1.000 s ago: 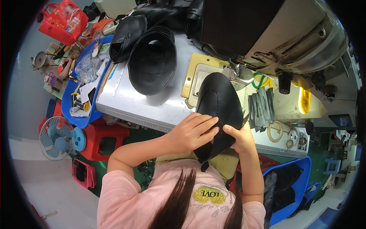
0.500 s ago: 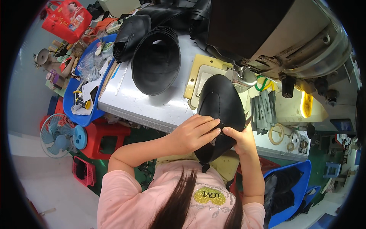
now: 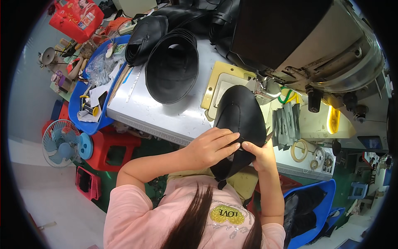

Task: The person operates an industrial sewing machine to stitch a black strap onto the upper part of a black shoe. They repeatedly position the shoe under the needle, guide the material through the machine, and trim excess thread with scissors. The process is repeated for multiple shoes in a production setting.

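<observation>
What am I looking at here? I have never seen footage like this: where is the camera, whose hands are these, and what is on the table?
The camera sits on a person's head and looks down through a fisheye lens, so straight edges bend near the rim. The pink sleeves and hair at the bottom belong to the wearer. There is no robot; both hands are bare.

The left hand and right hand press together on a black curved leather-like piece, pinching it near its lower seam at the edge of a grey worktable. Just behind it stands a large sewing machine over a yellow plate.

Further back on the table lies a stack of similar black pieces. To the left are a blue tray of odds and ends, a red stool and a small blue fan on the floor.
</observation>
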### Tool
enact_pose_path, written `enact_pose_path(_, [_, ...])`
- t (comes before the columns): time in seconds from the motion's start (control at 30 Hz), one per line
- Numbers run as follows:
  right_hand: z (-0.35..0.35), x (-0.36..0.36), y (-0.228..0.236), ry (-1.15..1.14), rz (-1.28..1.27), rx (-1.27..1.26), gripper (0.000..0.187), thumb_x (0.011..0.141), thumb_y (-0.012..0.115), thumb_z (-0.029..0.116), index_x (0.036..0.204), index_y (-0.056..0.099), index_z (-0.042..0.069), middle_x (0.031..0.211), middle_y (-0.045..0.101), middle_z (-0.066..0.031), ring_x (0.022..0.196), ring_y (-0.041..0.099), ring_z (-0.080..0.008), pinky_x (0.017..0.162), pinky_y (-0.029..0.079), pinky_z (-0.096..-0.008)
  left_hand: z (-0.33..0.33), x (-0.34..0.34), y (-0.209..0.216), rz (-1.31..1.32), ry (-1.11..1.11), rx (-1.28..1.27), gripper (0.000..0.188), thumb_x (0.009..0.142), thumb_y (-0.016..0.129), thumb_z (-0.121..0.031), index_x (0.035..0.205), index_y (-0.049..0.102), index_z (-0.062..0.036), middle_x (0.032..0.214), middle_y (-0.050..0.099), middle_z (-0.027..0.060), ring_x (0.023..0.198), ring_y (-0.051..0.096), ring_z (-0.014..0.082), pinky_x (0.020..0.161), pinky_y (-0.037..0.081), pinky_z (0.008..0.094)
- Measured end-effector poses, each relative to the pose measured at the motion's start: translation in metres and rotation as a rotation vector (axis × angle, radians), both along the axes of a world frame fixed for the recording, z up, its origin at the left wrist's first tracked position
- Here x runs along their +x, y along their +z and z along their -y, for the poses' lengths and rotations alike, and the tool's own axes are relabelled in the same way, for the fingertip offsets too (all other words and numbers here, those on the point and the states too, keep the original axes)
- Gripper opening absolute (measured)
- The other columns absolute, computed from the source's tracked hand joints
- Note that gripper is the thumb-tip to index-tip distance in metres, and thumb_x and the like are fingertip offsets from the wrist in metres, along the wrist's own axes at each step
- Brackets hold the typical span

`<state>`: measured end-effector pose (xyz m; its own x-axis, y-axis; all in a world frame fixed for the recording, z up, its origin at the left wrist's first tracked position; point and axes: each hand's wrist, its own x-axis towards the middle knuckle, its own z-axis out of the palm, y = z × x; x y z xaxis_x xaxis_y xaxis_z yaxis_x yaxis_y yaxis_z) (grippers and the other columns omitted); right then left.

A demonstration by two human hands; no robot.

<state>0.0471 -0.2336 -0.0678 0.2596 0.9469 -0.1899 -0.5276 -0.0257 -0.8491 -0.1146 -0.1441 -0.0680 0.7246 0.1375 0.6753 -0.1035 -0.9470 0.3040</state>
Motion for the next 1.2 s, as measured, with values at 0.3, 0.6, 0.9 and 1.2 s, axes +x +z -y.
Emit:
enact_pose_path(0.3, [0.008,0.005,-0.002,0.017,-0.092,0.013,0.059,0.058,0.069,0.0,0.111,0.043,0.0,0.1,0.054,-0.009,0.09,0.054,-0.0174,0.079,0.045,-0.0305,-0.022,-0.021,0.007,0.087,0.1,-0.313,0.051,0.066,0.067,-0.024,0.109,0.051,-0.0028,0.115,0.047,0.0139,0.103,0.046,0.0276,0.087,0.035,0.0377])
enact_pose_path(0.6, [0.015,0.017,-0.026,-0.003,-0.134,0.108,0.061,0.057,0.066,0.01,0.112,0.042,-0.003,0.099,0.055,-0.0132,0.088,0.057,-0.0234,0.078,0.047,-0.0335,-0.023,-0.034,-0.053,0.133,-0.415,-2.009,0.046,0.079,0.054,-0.021,0.116,0.041,0.0032,0.094,0.059,0.0095,0.081,0.058,0.0142,0.074,0.045,0.0257])
enact_pose_path(0.9, [0.025,0.01,-0.025,-0.044,-0.2,0.133,0.072,0.053,0.068,0.005,0.117,0.037,-0.003,0.105,0.053,-0.0106,0.092,0.055,-0.0228,0.081,0.045,-0.0349,-0.024,-0.041,-0.061,0.112,-0.415,-1.977,0.038,0.075,0.06,-0.008,0.11,0.049,0.0011,0.103,0.057,0.0075,0.09,0.056,0.0142,0.081,0.043,0.0271])
enact_pose_path(1.2, [0.013,0.014,-0.037,0.09,-0.217,0.137,0.069,0.056,0.065,0.001,0.118,0.036,0.001,0.105,0.051,-0.0114,0.093,0.053,-0.0253,0.081,0.045,-0.0392,-0.156,-0.055,0.104,0.407,0.013,-0.977,0.035,0.08,0.055,-0.02,0.109,0.047,-0.0029,0.089,0.057,0.0068,0.08,0.054,0.0126,0.068,0.043,0.0254])
